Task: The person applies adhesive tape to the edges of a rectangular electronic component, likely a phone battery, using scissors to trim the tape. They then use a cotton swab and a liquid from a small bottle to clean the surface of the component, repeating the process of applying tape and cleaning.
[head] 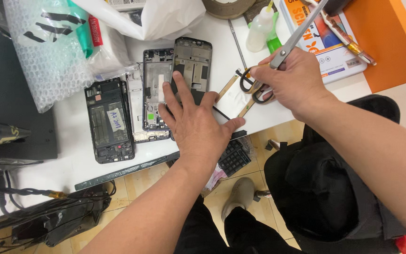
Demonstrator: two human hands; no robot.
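Observation:
My left hand (194, 123) lies flat, fingers spread, on the white table (71, 160), covering the lower end of a dark phone frame (192, 63). My right hand (293, 82) grips a pair of scissors (285, 47) with black handles, blades pointing up to the right. Between the hands lies a white sheet with tan tape strips (233, 96) at its edges. Two more opened phone frames, one silver (155, 84) and one black with a white label (109, 120), lie to the left of my left hand.
Bubble wrap bag (48, 51) and a white plastic bag (151, 16) sit at the back left. A small squeeze bottle (259, 29), a printed box (325, 42) and an orange mat (386, 42) lie at the back right. A black device (15, 117) stands left; a metal ruler (128, 170) lies at the table edge.

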